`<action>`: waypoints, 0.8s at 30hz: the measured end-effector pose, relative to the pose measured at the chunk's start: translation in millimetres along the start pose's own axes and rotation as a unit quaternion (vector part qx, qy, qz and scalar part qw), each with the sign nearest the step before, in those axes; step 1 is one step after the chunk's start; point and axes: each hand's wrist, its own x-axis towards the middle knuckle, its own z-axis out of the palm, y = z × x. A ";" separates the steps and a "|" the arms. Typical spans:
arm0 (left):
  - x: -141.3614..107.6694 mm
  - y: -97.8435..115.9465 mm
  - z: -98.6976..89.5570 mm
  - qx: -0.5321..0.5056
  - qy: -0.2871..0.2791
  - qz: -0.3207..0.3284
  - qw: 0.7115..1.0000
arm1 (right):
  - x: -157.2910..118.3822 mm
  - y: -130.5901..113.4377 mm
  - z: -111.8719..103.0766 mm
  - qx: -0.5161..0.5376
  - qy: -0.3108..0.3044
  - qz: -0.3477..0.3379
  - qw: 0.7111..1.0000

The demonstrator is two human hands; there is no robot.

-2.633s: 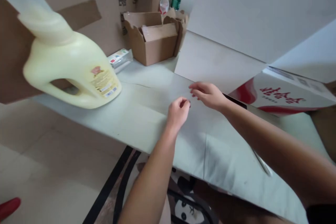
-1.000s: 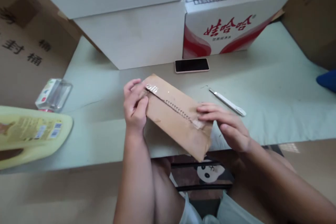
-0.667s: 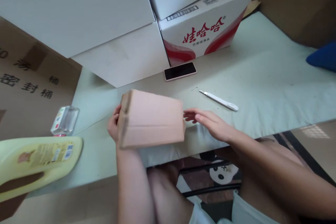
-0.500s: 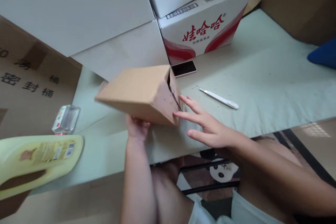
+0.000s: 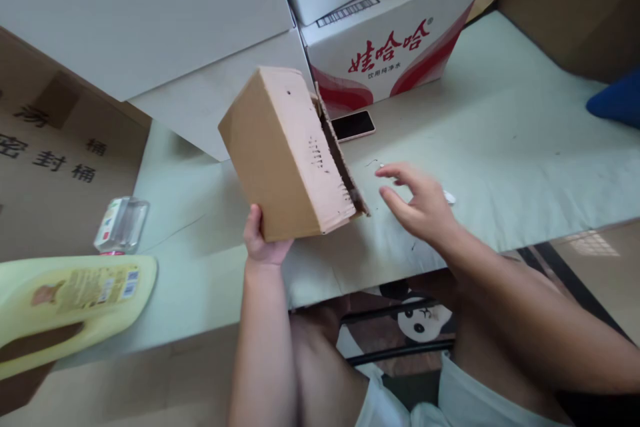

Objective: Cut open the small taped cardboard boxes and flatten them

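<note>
My left hand (image 5: 265, 242) grips a brown cardboard box (image 5: 270, 160) by its lower corner, thumb on the near face and the other fingers hidden beneath. The box is held tilted above the table. Its side facing right is paler, with dark specks and a ragged flap (image 5: 337, 157) standing partly open; the inside is dark and cannot be made out. Apart from the box, to its right, my right hand (image 5: 417, 200) has thumb and fingers spread with nothing between them. Beneath that hand lies a white craft knife (image 5: 449, 197), mostly covered; only its handle end and tip show.
A phone (image 5: 354, 125) lies before a white and red carton (image 5: 385, 60). White boxes (image 5: 150, 7) stand at the back. On the left are a yellow bottle (image 5: 100, 293) and a small clear plastic container (image 5: 125, 223). The table's front edge runs below my hands.
The cardboard box has turned more upright, showing its pale side and the flap further open. My right hand has left the box and moved right, over the craft knife.
</note>
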 end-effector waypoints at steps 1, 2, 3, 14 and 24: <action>1.1 2.4 1.3 -0.008 -0.006 0.002 1.000 | 1.3 8.7 -2.1 -0.084 0.014 0.039 0.996; 2.1 4.7 2.6 -0.014 -0.014 0.001 1.000 | 2.3 18.3 -4.4 -0.168 0.013 0.073 0.983; 3.0 6.9 3.6 -0.017 -0.022 -0.001 1.000 | 2.9 28.1 -6.7 -0.240 -0.001 0.097 0.966; 6.9 10.7 5.0 -0.012 -0.014 0.037 0.999 | 10.2 19.5 -14.5 0.123 -0.095 0.149 0.977; 2.1 6.2 10.8 0.036 0.026 0.145 0.988 | -0.6 -3.8 -1.0 0.194 -0.168 0.161 0.953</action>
